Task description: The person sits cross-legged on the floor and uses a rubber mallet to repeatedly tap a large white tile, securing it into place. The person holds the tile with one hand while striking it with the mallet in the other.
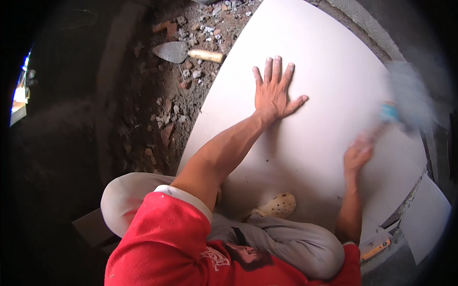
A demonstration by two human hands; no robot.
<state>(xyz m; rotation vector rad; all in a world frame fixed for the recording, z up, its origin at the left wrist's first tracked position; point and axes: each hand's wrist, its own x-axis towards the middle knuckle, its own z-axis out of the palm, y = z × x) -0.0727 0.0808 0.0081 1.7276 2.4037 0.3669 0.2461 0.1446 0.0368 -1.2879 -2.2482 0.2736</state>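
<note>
Beneath both my hands spreads a large white floor tile [329, 62], its surface smooth and pale. My left hand [274, 95] lies flat on the tile with the fingers spread and holds nothing. On the right side, my right hand [359, 151] is wrapped round the handle of a mallet [390, 112]. Motion smears the mallet: a turquoise part shows near its pale grey-blue head, which is over the tile's right edge. The head's exact shape cannot be made out.
Rubble and dark soil [164, 114] lie along the tile's left edge, with a wooden-handled trowel [172, 51] on them. My foot in a cream clog [274, 206] is close to my body. At lower right are a ribbed pale tile piece [423, 220] and an orange tool [376, 250].
</note>
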